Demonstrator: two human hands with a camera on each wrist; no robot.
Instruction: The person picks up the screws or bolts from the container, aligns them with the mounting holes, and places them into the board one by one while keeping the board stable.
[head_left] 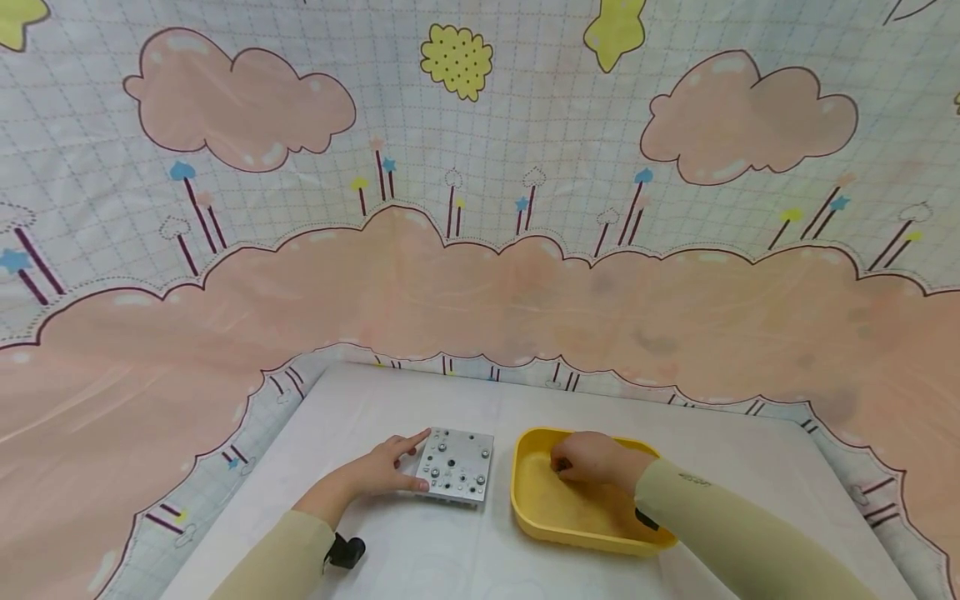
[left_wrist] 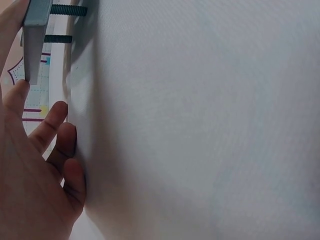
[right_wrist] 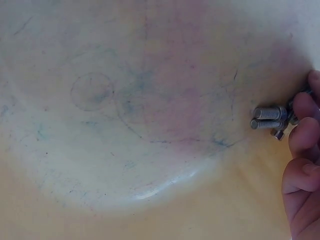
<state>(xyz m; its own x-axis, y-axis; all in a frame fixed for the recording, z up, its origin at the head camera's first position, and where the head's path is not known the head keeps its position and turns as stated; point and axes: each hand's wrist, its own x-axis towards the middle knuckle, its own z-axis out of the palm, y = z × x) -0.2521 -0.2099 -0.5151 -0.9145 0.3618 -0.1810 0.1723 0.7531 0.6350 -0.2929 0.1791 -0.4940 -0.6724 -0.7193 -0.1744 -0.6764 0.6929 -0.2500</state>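
Note:
My left hand [head_left: 378, 471] reaches to a silver metal plate [head_left: 467, 457], index fingertip at its far left corner and thumb on the near left edge. Several holes and screw heads show on the plate's top face. In the left wrist view, threaded screw ends [left_wrist: 69, 10] stick out of the plate's underside, and the other fingers are loosely bent by the white tabletop. My right hand [head_left: 596, 458] is down inside a yellow tray [head_left: 592, 540], fingers curled and pinching at a small cluster of metal screws [right_wrist: 269, 118]. Its fingertips partly hide the cluster.
Both things are on a white-covered table [head_left: 420, 550], the tray just right of the plate. A patterned cloth [head_left: 487, 292] with clouds hangs behind the table and along its sides. A black wrist device [head_left: 347, 552] is strapped at the left sleeve.

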